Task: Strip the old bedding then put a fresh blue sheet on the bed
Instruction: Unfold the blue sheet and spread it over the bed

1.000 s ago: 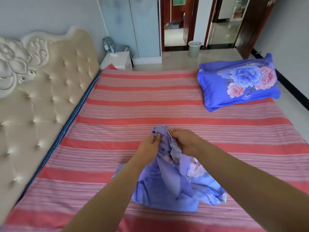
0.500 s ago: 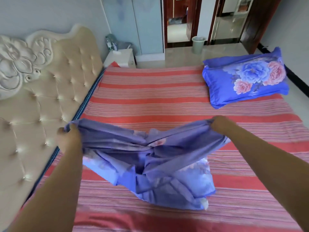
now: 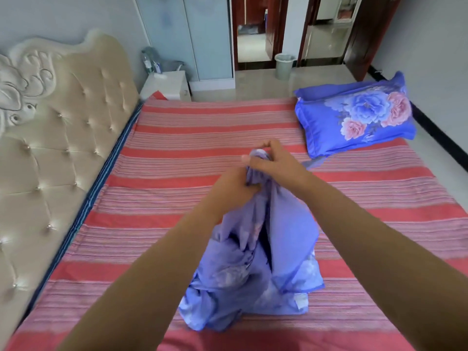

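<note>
Blue floral sheet (image 3: pixel 255 262) is bunched up in a heap near the middle of the bed (image 3: pixel 177 173), more toward the near edge than the far one. Both hands are right on top of it: the left hand (image 3: pixel 235 188) has its fingers clamped round a gathered bit of the cloth, and the right hand (image 3: pixel 273 160) pinches the same bunch just above, thumb and fingers closed on the fabric. So the two grips are touching, basically stacked, and the rest of the sheet hangs straight down from them onto the striped red cover (image 3: pixel 379 198), long axis more or less vertical.

My guess is the next bit is pulling the hands apart to open it out across the bed, and neither hand is really nearer since they both hold the same spot.

Matching pillow (image 3: pixel 354 117) sits at the bed's far right corner. A small white tag shows low on the sheet, too blurry to read. No other writing anywhere.
</note>
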The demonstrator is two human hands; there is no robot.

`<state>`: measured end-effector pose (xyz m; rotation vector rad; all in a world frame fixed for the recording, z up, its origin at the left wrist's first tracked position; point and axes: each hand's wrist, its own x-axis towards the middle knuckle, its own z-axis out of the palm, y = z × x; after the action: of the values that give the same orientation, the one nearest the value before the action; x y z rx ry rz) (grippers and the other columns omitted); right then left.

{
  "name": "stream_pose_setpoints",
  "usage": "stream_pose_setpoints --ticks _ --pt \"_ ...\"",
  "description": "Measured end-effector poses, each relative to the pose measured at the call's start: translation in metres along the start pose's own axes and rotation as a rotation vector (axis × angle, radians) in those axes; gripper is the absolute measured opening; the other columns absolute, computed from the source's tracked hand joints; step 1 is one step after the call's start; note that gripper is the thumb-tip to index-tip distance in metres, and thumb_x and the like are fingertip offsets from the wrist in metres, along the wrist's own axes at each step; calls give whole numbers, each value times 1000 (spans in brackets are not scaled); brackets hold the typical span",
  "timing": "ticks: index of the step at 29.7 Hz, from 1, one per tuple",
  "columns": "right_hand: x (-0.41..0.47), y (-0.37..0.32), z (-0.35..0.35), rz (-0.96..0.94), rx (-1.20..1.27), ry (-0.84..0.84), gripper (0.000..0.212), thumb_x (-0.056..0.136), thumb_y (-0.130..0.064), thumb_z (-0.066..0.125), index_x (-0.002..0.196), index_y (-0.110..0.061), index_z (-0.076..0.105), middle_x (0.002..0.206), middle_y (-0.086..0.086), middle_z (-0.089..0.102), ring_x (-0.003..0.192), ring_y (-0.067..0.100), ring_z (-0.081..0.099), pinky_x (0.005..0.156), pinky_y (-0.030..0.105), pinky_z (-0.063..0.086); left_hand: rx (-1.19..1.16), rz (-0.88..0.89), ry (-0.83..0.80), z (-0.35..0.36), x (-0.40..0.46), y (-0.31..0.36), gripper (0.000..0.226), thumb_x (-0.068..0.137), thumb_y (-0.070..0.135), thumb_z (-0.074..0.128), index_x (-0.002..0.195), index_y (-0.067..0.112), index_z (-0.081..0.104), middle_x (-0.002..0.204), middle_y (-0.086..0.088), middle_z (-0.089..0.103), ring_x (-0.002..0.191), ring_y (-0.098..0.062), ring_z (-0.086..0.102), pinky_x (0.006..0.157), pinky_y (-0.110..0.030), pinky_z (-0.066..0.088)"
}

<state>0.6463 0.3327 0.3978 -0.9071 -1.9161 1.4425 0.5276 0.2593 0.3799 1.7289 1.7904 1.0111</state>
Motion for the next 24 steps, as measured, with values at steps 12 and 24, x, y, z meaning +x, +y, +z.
stream_pose_setpoints --ticks 12,24 --pt "-39 109 -4 272 -877 -218 31 90 -13 59 119 0 60 110 18 64 101 26 63 84 31 47 -341 -146 193 -84 12 61 23 89 3 57 107 16 61 96 3 66 87 -9 59 82 -22 45" --pt "2 -109 -28 -10 445 105 5 80 -9 60 83 -13 58 58 -4 61 59 11 56 58 23 45 -239 -56 51 -4 -13 19 89 66 47 77 139 16 40 139 -5 49 127 -12 48 102 -31 43"
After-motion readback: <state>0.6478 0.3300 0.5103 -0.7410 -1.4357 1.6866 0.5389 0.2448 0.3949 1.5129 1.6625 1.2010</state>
